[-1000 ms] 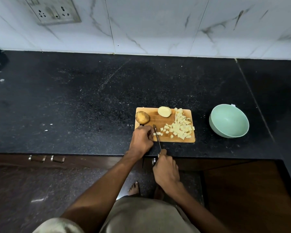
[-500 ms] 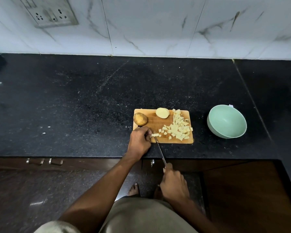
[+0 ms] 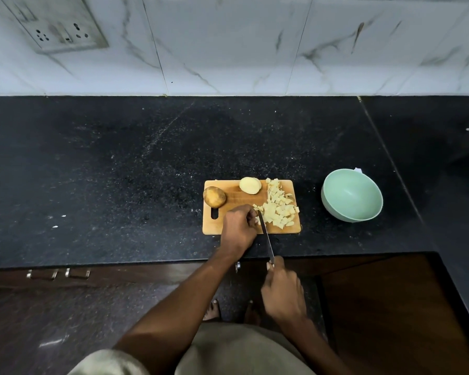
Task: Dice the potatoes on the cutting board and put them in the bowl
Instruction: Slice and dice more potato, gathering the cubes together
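Observation:
A small wooden cutting board (image 3: 236, 201) lies near the counter's front edge. On it sit a whole brown potato (image 3: 214, 196) at the left, a peeled half potato (image 3: 250, 185) at the back, and a heap of several diced potato pieces (image 3: 279, 209) on the right. My left hand (image 3: 238, 228) rests on the board with curled fingers holding down potato strips (image 3: 256, 219), mostly hidden under it. My right hand (image 3: 283, 293) grips the knife (image 3: 266, 234) by its handle, blade tip down beside my left fingers. The mint green bowl (image 3: 333, 207) stands to the right of the board and holds nothing.
The board and bowl are on a black speckled counter (image 3: 146, 171) with a marble-tiled wall and a socket plate (image 3: 60, 28) behind. Dark drawers with metal handles (image 3: 57, 273) run below the counter edge. My bare feet show on the floor.
My right hand has moved the knife forward again after drawing it back, the blade returning beside my left fingers. The view has shifted slightly.

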